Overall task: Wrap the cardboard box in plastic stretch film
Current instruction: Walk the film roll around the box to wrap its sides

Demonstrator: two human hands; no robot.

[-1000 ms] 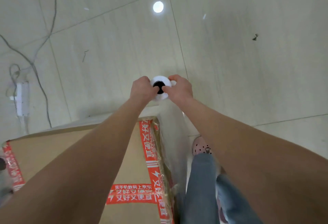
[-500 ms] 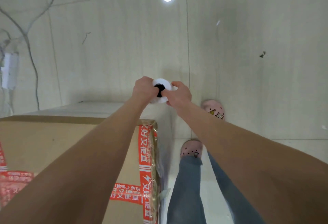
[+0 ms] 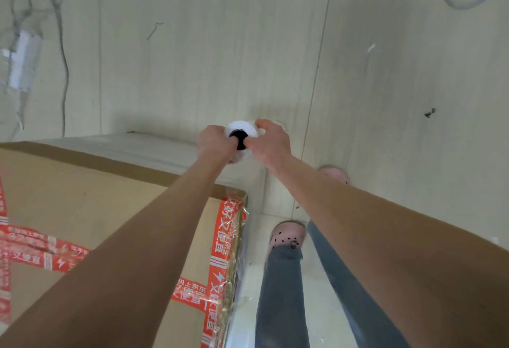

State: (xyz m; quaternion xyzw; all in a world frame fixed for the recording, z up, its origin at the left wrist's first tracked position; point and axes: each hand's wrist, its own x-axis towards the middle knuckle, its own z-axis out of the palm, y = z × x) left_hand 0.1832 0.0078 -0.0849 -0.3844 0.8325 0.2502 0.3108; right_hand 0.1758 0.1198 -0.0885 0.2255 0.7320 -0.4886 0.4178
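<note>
Beyond the far corner of the cardboard box (image 3: 82, 196), toward twelve o'clock, I held the stretch film roll (image 3: 242, 130) upright and end-on to the camera. My left hand (image 3: 216, 142) and right hand (image 3: 272, 142) were both curled round its top end. The box filled the view from seven to nine o'clock. I judged the step to be carrying film round that corner: the roll was best held vertical, near the box face, under even tension, with turns overlapping. The roll's length and the box's base were hidden. The film (image 3: 154, 149) on the far face showed only faintly, and my fingertips could not be made out.
</note>
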